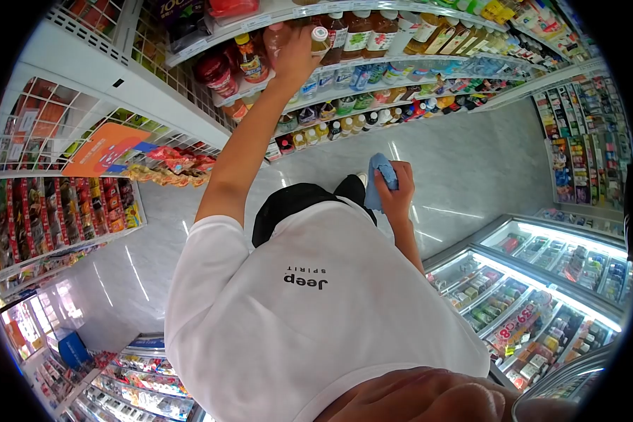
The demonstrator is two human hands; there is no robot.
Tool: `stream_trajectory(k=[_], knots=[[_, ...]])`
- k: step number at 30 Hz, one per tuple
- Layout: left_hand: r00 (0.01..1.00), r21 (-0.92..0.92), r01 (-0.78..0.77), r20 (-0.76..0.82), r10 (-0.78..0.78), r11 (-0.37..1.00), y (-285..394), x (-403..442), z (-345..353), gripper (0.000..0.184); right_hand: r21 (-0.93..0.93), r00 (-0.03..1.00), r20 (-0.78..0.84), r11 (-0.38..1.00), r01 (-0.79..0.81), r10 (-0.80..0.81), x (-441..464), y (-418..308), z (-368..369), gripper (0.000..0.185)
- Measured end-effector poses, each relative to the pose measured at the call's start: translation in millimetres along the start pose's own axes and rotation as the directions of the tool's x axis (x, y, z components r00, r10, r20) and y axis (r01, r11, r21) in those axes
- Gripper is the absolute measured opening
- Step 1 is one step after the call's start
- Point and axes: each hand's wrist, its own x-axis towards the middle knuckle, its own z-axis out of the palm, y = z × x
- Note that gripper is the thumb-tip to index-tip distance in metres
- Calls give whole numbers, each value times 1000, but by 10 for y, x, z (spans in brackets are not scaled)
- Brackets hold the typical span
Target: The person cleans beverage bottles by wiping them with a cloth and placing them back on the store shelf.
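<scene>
White shirt (pixel 330 309) looms | nearer left hand (pixel 297 58) just left of white-capped bottle (pixel 320 43), top end our way; finger closure can't tell | right hand (pixel 398 184) clutches blue cloth (pixel 377 166)

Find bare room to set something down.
Bare floor lies between the right hand, holding a blue cloth, and the rack at far right; another floor patch separates the left arm from the snack rack. Bottles crowd the shelf around the left hand.
</scene>
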Motion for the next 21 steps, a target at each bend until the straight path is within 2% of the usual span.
stream_trajectory(k=[4,7,10,13,16,19,21], knots=[[998,20,50,27,-50,999,30,10,-11,70,-3,1000,-25,1000,-16,16,-11,8,-9,19],[998,-82,67,5,-67,994,-48,57,15,73,-8,1000,-21,1000,-6,6,-3,4,-16,20],[984,94,-104,-133,116,990,-78,93,-35,71,5,1000,-6,1000,-13,13,3,5,4,20],[996,134,-16,-83,27,991,-21,108,-123,69,4,1000,14,1000,7,-7,28,13,24,19],[974,312,-125,-143,176,942,-72,118,-159,68,8,999,31,1000,5,-5,30,20,50,23],[984,315,-116,-90,152,942,-134,154,-167,67,0,998,59,1000,-6,6,44,23,57,23],[981,336,-114,-110,159,935,-134,139,-160,65,3,998,66,1000,-19,19,48,29,63,23]])
